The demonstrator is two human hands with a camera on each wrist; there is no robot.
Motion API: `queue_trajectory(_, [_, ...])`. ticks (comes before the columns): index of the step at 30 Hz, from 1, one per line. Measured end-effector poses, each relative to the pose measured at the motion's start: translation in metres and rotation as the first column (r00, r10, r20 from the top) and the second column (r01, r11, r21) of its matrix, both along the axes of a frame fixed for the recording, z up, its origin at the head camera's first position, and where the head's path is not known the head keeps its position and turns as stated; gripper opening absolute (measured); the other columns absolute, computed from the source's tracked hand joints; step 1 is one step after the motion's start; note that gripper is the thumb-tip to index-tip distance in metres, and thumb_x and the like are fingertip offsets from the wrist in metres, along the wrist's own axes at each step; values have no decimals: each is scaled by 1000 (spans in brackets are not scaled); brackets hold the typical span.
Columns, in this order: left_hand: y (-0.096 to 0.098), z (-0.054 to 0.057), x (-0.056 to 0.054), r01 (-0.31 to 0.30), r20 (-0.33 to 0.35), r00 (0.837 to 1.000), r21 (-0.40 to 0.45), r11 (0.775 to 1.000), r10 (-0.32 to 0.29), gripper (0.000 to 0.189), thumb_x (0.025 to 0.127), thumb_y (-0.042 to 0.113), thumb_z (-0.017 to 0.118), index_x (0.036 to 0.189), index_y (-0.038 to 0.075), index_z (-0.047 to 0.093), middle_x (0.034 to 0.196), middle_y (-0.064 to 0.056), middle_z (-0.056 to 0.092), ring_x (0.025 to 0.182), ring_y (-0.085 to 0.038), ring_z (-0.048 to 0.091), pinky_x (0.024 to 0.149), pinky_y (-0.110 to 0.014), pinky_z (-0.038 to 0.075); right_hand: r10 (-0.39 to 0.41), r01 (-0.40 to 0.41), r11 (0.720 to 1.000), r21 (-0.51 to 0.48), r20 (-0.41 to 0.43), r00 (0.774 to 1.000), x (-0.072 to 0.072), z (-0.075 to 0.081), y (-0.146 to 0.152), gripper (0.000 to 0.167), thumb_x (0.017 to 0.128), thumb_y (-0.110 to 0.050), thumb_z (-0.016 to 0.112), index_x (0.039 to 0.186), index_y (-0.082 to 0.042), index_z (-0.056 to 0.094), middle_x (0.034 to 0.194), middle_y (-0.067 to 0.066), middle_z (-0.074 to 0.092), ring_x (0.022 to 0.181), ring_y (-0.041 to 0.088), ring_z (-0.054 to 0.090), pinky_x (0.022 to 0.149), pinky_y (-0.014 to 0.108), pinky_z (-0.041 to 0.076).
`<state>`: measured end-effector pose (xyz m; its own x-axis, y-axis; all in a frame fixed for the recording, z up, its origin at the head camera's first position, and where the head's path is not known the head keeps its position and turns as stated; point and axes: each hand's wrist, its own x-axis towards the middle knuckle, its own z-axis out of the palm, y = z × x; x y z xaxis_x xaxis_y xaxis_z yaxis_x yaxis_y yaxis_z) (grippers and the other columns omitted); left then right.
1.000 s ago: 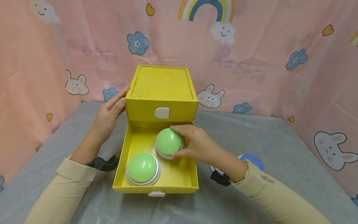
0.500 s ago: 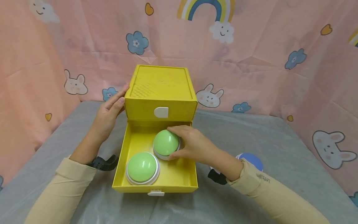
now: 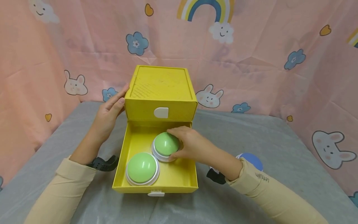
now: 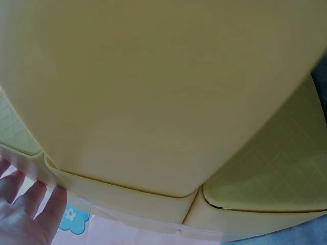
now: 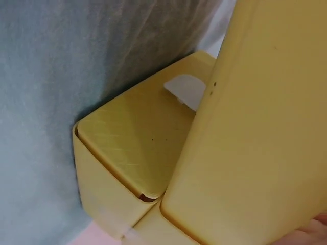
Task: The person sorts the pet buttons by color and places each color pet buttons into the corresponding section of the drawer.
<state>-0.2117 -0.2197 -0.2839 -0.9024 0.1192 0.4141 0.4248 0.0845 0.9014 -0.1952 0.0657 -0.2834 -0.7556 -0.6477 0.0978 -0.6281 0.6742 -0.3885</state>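
Note:
A yellow drawer box (image 3: 160,83) stands on the table with its lower drawer (image 3: 179,179) pulled out. Inside that drawer are two green dome buzzer buttons on white bases. The front-left button (image 3: 142,168) lies flat. My right hand (image 3: 193,144) grips the other button (image 3: 165,145) from its right side, thumb in front and fingers behind; it looks slightly tilted. My left hand (image 3: 107,116) rests with straight fingers along the box's left side. The left wrist view shows those fingers (image 4: 51,206) beside the box wall. Only a sliver of my right hand enters the right wrist view.
A blue-topped round button (image 3: 251,161) sits on the grey cloth (image 3: 279,146) right of the drawer, partly behind my right forearm. The upper drawer, with its white handle (image 3: 161,112), is closed. A pink patterned curtain (image 3: 173,37) hangs behind the table.
My right hand has shifted left and slightly toward the front with its green buzzer button, which now lies nearer the front-left one. My left hand and the box have stayed in place.

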Motion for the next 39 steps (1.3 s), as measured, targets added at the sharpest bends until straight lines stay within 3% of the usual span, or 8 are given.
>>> queue_trajectory(3, [0, 0, 0, 1, 6, 1000, -11, 1000, -1, 51, 108, 31, 41, 157, 19, 33, 164, 1, 30, 152, -18, 28, 111, -12, 39, -43, 65, 978, -197, 114, 993, 5, -1, 5, 66, 76, -25, 88, 135, -8, 63, 134, 9, 66, 126, 27, 60, 106, 43, 51])
queue_trajectory(5, [1, 0, 0, 3, 6, 1000, -11, 1000, -3, 51, 108, 31, 41, 157, 19, 32, 164, 1, 30, 152, -17, 28, 112, -12, 39, -31, 123, 921, -370, 245, 969, 13, 0, 8, 57, 78, -22, 86, 130, -10, 67, 130, 7, 68, 125, 26, 62, 105, 42, 52])
queue_trajectory(9, [1, 0, 0, 3, -6, 1000, 3, 1000, -3, 51, 108, 30, 42, 156, 19, 34, 164, 1, 31, 151, -17, 29, 113, -14, 38, 101, 246, 767, -592, 490, 866, 34, 6, 14, 46, 81, -18, 83, 124, -6, 70, 124, 10, 72, 119, 28, 66, 100, 37, 56])
queue_trajectory(13, [1, 1, 0, 6, -15, 1000, 19, 1000, -6, 52, 108, 29, 42, 156, 16, 33, 163, 0, 32, 151, -17, 30, 115, -18, 38, 198, 318, 702, -638, 604, 772, 59, 10, 20, 42, 83, -17, 81, 120, 0, 70, 117, 10, 74, 112, 29, 70, 92, 31, 59])
queue_trajectory(20, [0, 1, 0, 1, -13, 1000, 19, 1000, -1, 52, 108, 29, 42, 157, 15, 32, 164, 0, 32, 151, -17, 30, 114, -15, 38, 280, 287, 732, -618, 656, 701, 89, 4, 28, 37, 86, -16, 78, 118, 2, 71, 115, 13, 75, 106, 16, 73, 87, 24, 60])
queue_trajectory(27, [0, -1, -1, 9, -15, 1000, 30, 1000, -9, 51, 108, 29, 42, 157, 16, 32, 164, 1, 31, 151, -16, 29, 114, -16, 38, 406, 291, 699, -653, 697, 591, 103, -14, 32, 39, 88, -11, 75, 120, 9, 67, 116, 24, 71, 106, 17, 73, 89, 26, 60])
queue_trajectory(33, [-1, -1, 0, 11, -13, 1000, 31, 999, -10, 52, 108, 29, 42, 157, 15, 32, 163, 0, 32, 150, -16, 31, 115, -17, 38, 394, 347, 733, -586, 780, 486, 112, -29, 35, 39, 89, -15, 76, 122, 4, 68, 119, 19, 72, 109, 16, 72, 92, 22, 58])
queue_trajectory(39, [0, -1, -1, 6, -9, 1000, 17, 1000, -6, 51, 108, 29, 42, 157, 17, 32, 164, 1, 31, 151, -16, 29, 115, -17, 38, 464, 287, 730, -620, 758, 458, 115, -50, 35, 43, 92, -13, 72, 127, 10, 63, 124, 29, 66, 112, 20, 70, 95, 25, 57])
